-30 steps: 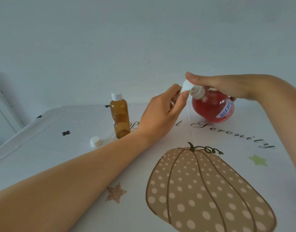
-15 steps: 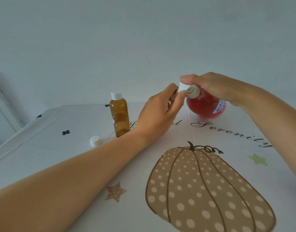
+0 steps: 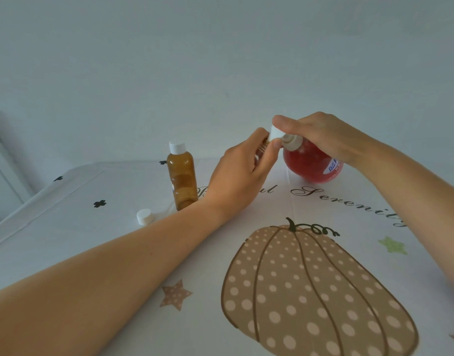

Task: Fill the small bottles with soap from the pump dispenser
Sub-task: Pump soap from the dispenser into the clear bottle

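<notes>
The left hand [image 3: 236, 176] is gripping a small bottle [image 3: 262, 145] at the nozzle. The right hand [image 3: 321, 137] is clasping the dispenser [image 3: 310, 164] pump on the bench [image 3: 92, 240]. A capped bottle [image 3: 182, 181] is standing nearby.

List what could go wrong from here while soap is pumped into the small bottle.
1. The small bottle is nearly hidden in the left hand, so its mouth may miss the pump head and soap could run onto the tablecloth.
2. The pump dispenser looks tilted under the right hand; a hard press might make it slip.
3. The left forearm lies close to the capped amber bottle and could knock it over.
</notes>
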